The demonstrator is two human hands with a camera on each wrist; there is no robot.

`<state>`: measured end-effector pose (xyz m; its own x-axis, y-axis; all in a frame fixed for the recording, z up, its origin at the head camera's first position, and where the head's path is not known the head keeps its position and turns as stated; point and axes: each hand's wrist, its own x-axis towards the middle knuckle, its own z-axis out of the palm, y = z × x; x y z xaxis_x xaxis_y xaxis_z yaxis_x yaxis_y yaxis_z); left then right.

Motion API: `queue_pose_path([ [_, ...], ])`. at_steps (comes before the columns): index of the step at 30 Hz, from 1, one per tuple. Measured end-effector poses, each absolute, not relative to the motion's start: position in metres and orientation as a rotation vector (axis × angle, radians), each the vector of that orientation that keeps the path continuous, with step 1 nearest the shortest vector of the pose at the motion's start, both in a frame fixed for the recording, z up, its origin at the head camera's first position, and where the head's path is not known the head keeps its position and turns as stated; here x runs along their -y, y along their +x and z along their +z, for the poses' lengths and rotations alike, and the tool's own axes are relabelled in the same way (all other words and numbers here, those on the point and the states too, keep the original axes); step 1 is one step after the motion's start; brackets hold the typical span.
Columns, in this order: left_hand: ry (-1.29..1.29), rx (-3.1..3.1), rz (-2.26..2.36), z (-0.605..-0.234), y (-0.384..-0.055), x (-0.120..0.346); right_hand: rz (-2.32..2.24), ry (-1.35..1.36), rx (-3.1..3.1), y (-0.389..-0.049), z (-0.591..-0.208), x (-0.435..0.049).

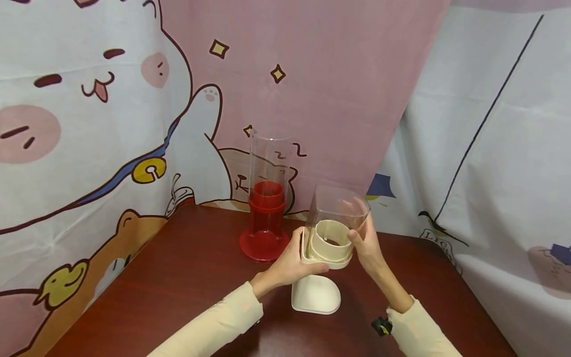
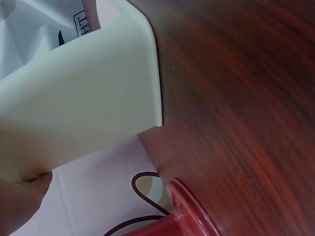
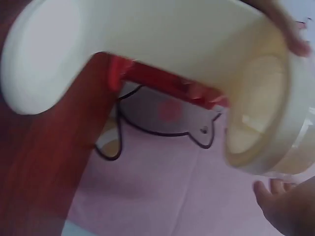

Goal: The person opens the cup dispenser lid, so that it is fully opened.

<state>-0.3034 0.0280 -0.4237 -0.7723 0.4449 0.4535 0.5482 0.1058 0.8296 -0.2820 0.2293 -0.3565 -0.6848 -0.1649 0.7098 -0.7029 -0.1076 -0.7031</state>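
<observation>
A cream plastic stand (image 1: 317, 295) has a rounded foot, an upright body and a ring (image 1: 331, 240) at the top. A clear container (image 1: 334, 201) with an open top surrounds the ring. My left hand (image 1: 296, 255) grips the stand's upper part from the left, its thumb along the front; in the left wrist view the flat cream side (image 2: 88, 93) fills much of the picture. On the right, my right hand (image 1: 368, 243) holds the clear container's wall, with fingers showing through the plastic behind. The right wrist view shows the ring's open underside (image 3: 253, 113).
Left of the stand, a red stand (image 1: 263, 248) with a clear tall cylinder (image 1: 269, 158) stands upright on the dark wooden table (image 1: 178, 277). A printed cartoon curtain (image 1: 334, 89) hangs behind. A small black device (image 1: 382, 326) is at the right cuff.
</observation>
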Motion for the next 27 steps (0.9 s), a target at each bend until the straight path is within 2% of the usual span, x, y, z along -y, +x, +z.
queue_pose_path([
  [4,-1.03,2.244,-1.755,-0.424,-0.305,-0.026,1.89,1.037,1.753,-0.288,-0.35,-0.224],
  [27,-1.04,2.272,-1.603,-0.427,-0.308,-0.03,1.789,1.04,1.569,-0.291,-0.361,-0.216],
])
